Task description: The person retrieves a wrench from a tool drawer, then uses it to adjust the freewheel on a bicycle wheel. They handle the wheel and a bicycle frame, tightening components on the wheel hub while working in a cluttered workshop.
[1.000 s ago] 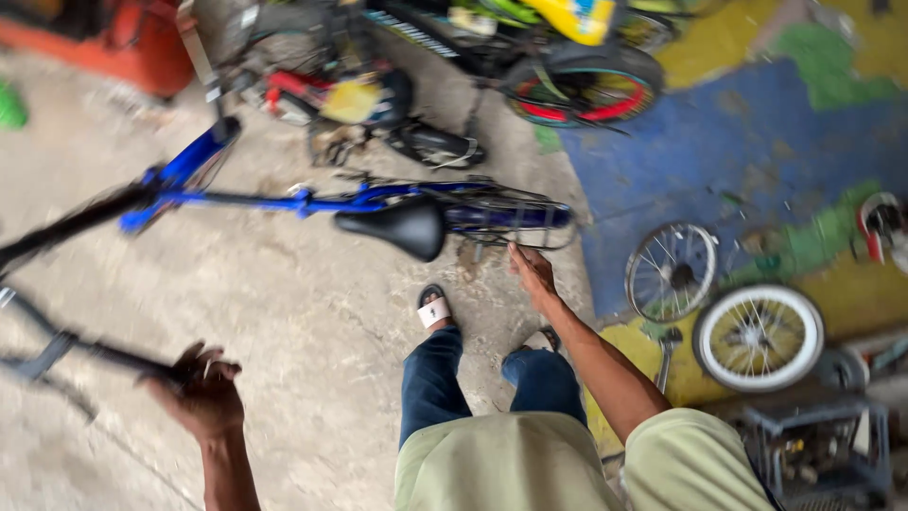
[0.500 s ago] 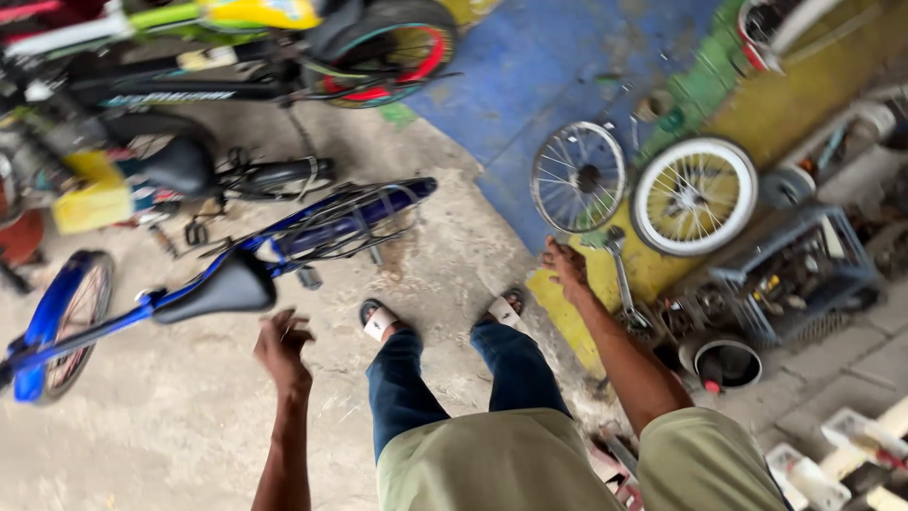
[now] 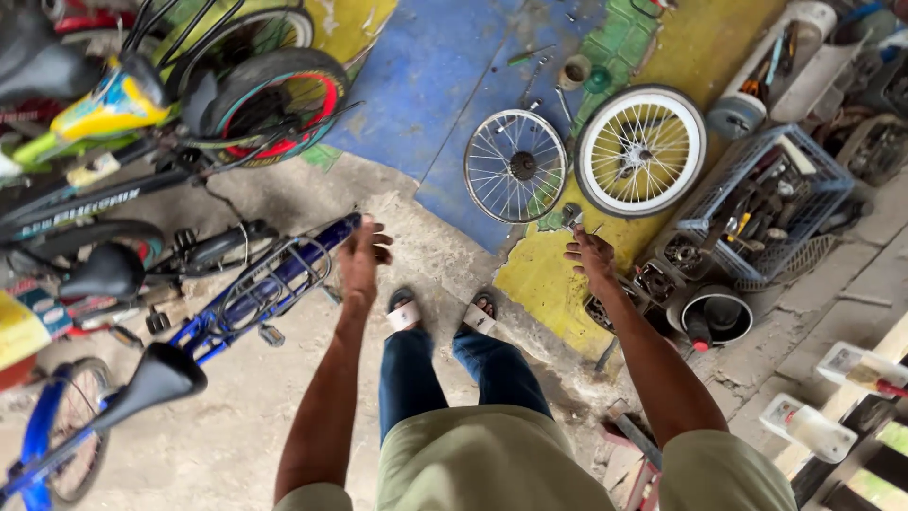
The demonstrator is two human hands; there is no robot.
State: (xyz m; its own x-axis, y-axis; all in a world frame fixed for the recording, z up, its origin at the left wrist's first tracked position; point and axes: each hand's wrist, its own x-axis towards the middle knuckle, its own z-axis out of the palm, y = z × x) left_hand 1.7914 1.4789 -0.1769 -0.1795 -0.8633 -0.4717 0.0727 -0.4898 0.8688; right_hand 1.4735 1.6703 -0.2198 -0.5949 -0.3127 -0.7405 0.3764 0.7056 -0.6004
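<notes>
Left hand (image 3: 362, 254) grip loose and empty, fingers spread, above the blue bicycle's rear rack (image 3: 274, 279). Right hand (image 3: 594, 260) grip open, holding nothing, just beside a bare spoked wheel (image 3: 516, 166) flat on the floor.

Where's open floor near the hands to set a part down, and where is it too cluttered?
Bare concrete lies between the blue bicycle and the sandalled feet, below the left hand. The blue painted floor left of the spoked wheel is mostly free. Crowded: right of the right hand, around the crate and white-tyred wheel.
</notes>
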